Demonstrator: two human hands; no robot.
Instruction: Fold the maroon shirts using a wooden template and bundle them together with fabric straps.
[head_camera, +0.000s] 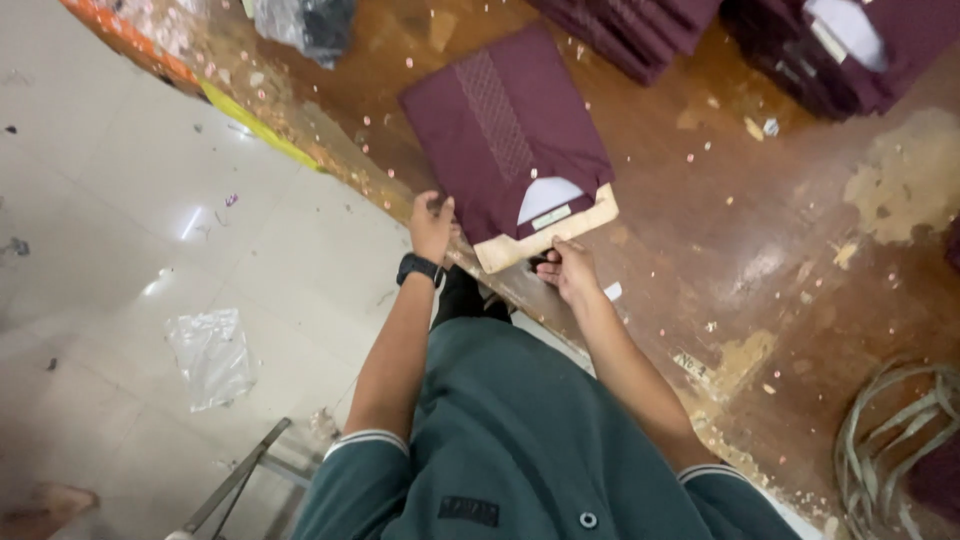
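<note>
**Head view: both hands at the near end of a folded shirt**

Head view shows the right hand (568, 272) with its fingers curled on the near edge of a tan card (545, 238); thumb and forefinger seem to pinch the card's lower edge. The left hand (431, 224) sits at the shirt's near left corner, fingers bent down onto the cloth and the table edge; whether it pinches the cloth or only presses on it cannot be told. A black watch (420, 268) is on that wrist.

The card pokes out from under the collar end of a folded maroon shirt (500, 130), which lies flat on a worn wooden table (760, 250). From the fingers the shirt runs away and slightly left, its long axis pointing from the collar near the hands toward the table's far side. Both hands touch the near end; the right one is on the card, the left one on the cloth beside it.

Further out, stacks of folded maroon shirts (640, 30) lie at the far edge, well apart from the hands. Coiled strapping (890, 440) lies at the right. On the tiled floor (120, 200) to the left is a clear plastic bag (210, 355).
</note>
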